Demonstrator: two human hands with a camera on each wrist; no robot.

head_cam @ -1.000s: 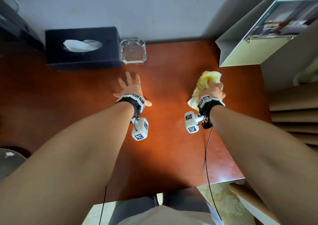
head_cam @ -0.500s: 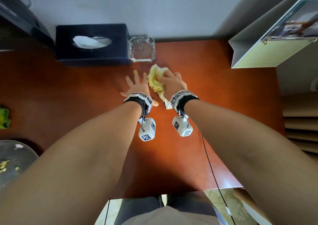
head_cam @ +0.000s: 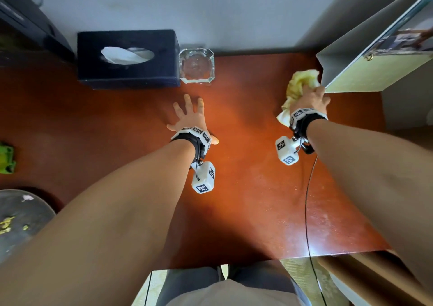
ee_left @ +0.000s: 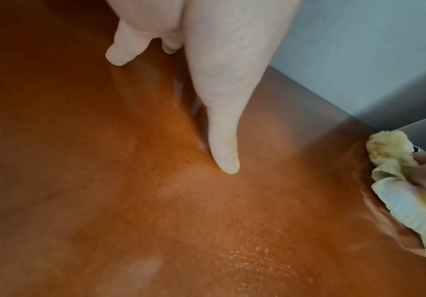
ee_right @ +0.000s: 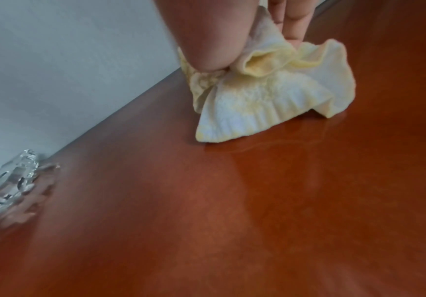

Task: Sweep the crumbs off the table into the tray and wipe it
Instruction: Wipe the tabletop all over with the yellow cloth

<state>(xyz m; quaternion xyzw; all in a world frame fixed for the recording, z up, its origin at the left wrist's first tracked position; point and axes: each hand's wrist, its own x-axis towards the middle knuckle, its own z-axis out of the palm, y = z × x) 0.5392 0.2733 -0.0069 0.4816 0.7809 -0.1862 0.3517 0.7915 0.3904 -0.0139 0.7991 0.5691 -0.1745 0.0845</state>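
My right hand was clenched around the bunched yellow cloth, pressing it down onto the table at the far right corner, just beside the grey cabinet. The right wrist view confirmed it: thumb and fingers pinching the wad, the loose skirt of the cloth fanned out flat on the wood. My left hand was released, fingers spread straight, palm flat on the table near the middle, holding nothing; thumb lay along the surface. What mattered: the tray sat low on my far left, off the table edge, with yellowish crumbs in it, so well apart from the cloth, and the left hand was the nearer one to it. The unwiped run lay from the cloth leftward and toward me; fine specks showed on the near wood. My read was that the sweeping was done and the wipe was mid-pass. Glass ashtray and tissue box stood along the far edge, left of the cloth.
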